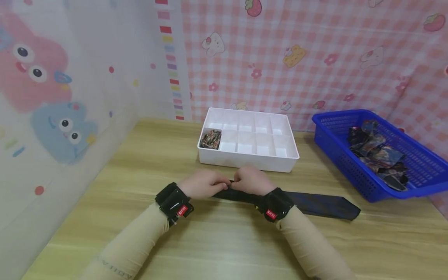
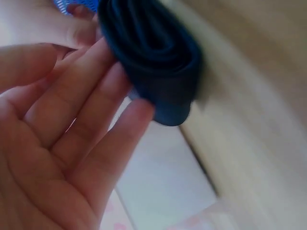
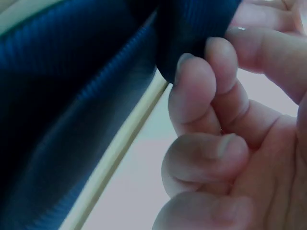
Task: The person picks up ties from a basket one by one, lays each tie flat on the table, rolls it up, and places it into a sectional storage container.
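Two hands (image 1: pixel 201 184) (image 1: pixel 253 180) pinching partly rolled dark tie (image 1: pixel 323 205), red wristband labels (image 1: pixel 182 210) (image 1: pixel 271 214), seemingly "BIFUL"

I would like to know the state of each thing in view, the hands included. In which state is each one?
Dark tie: partly rolled, pointed end laid out straight
Left hand: fingertips touching the tie's roll
Right hand: pinching the tie
White box: open-topped, upright
Patterned bundle: inside the box's front left compartment
Blue basket: open-topped, upright
Patterned pieces: loosely heaped in the basket

Gingham backdrop (image 1: pixel 301 79): pink and white, strawberry prints (image 1: pixel 254 7)
Left backdrop (image 1: pixel 115 42): pale, pink and blue cartoon figures (image 1: pixel 45 58)
Desk (image 1: pixel 217 241): wood-grained
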### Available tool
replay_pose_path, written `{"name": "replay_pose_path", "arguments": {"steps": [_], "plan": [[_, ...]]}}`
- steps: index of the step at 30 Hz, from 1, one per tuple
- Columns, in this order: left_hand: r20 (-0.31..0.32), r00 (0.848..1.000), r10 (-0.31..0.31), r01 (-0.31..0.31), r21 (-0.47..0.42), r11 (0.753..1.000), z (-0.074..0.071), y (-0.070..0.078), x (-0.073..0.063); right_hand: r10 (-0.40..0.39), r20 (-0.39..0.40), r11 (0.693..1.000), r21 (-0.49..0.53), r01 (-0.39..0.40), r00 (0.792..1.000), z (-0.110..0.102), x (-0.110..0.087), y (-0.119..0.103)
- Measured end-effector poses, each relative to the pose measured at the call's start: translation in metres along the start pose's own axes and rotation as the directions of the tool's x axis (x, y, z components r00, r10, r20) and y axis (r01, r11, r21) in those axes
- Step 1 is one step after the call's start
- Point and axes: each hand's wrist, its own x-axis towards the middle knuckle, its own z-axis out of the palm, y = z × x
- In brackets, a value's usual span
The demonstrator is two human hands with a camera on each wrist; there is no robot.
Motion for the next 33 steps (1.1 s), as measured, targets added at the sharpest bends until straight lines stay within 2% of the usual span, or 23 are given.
{"name": "replay_pose_path", "arguments": {"steps": [8,10,13,15,17,19,21,24,29,33], "plan": [[0.012,0.999,-0.041,0.041,0.031,0.999,-0.004,0.008,0.011,-0.009,-0.028,0.996,-0.086,0.006,1.000,0.003,-0.005,-0.007],[0.020,0.999,-0.025,0.025,0.012,1.000,-0.006,0.006,0.010,-0.018,-0.024,0.996,-0.087,0.016,1.000,0.003,-0.004,-0.008],[0.024,1.000,-0.006,0.007,-0.072,0.997,-0.012,0.000,0.009,-0.010,-0.022,0.996,-0.084,0.008,1.000,0.003,-0.002,-0.009],[0.018,0.999,-0.050,0.052,-0.122,0.991,-0.017,-0.003,0.007,-0.001,-0.028,0.997,-0.083,-0.002,1.000,0.002,-0.002,-0.009],[0.011,0.989,-0.149,0.149,-0.130,0.980,-0.022,-0.006,0.003,0.005,-0.029,0.997,-0.073,-0.007,1.000,0.001,-0.002,-0.009],[0.013,0.967,-0.255,0.255,-0.102,0.962,-0.025,-0.008,-0.001,0.001,-0.032,0.998,-0.068,-0.003,1.000,0.000,-0.003,-0.009],[0.022,0.943,-0.331,0.332,-0.061,0.941,-0.025,-0.008,-0.003,-0.010,-0.034,0.998,-0.059,0.008,0.999,-0.001,-0.003,-0.009],[0.040,0.931,-0.363,0.364,-0.023,0.931,-0.024,-0.006,-0.003,-0.016,-0.042,0.998,-0.064,0.014,0.999,-0.001,-0.004,-0.009],[0.059,0.926,-0.374,0.377,-0.052,0.925,-0.024,-0.001,-0.002,-0.040,-0.054,0.998,-0.043,0.038,0.998,-0.002,-0.004,-0.010],[0.043,0.937,-0.347,0.349,-0.068,0.934,-0.029,-0.001,-0.005,-0.055,-0.038,0.998,0.016,0.056,0.998,-0.004,-0.004,-0.013]]}}
